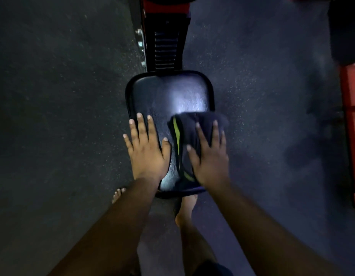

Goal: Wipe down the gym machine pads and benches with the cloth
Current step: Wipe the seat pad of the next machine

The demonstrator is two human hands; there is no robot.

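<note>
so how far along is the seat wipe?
Underway. The right hand presses the cloth on the seat pad's near right side; the left hand rests flat on its left edge. The far half shows a sheen, possibly wiped. Near left remains.

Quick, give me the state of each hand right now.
Left hand: open, fingers straight, resting flat on the seat pad, holding nothing.
Right hand: open, fingers spread, pressing the dark cloth onto the pad.

Both bare arms reach forward toward twelve o'clock. The left hand (146, 150) lies flat, palm down, fingers (141, 126) straight and slightly spread. The right hand (210, 158) presses down flat too, fingers splayed, wrist straight.
</note>
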